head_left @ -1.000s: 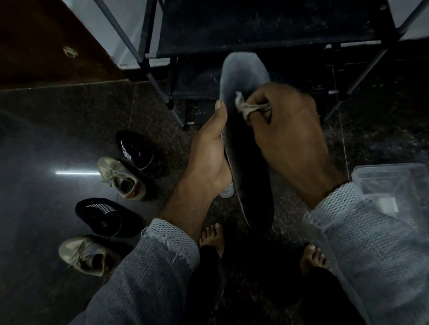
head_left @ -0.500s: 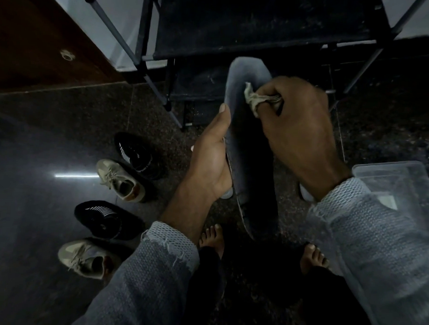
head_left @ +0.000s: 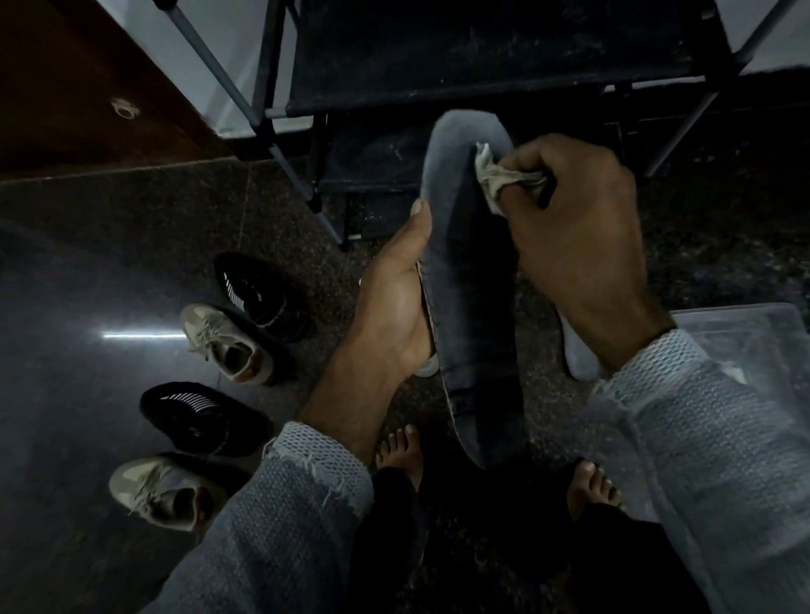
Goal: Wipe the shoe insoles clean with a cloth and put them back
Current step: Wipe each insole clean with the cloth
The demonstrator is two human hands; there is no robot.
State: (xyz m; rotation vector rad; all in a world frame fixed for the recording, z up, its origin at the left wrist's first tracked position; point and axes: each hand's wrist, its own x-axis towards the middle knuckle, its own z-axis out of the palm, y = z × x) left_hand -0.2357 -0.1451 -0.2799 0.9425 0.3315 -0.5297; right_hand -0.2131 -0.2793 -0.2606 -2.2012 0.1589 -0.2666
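A long grey insole (head_left: 468, 272) stands nearly upright in front of me, toe end up. My left hand (head_left: 394, 302) grips its left edge at the middle, thumb along the rim. My right hand (head_left: 575, 230) pinches a crumpled pale cloth (head_left: 499, 177) and presses it on the upper right part of the insole. A second pale insole (head_left: 580, 359) shows partly under my right wrist. Two black shoes (head_left: 256, 292) (head_left: 197, 419) and two beige sneakers (head_left: 227, 342) (head_left: 158, 491) lie on the floor at the left.
A dark metal-framed shoe rack (head_left: 471, 52) stands straight ahead. A clear plastic box (head_left: 755, 360) sits on the floor at the right. My bare feet (head_left: 402, 453) are below the insole. A brown wooden door (head_left: 67, 74) is at the upper left on the dark polished floor.
My right hand has carried the cloth up along the insole toward its toe end, then slightly back down. My left hand keeps the same grip.
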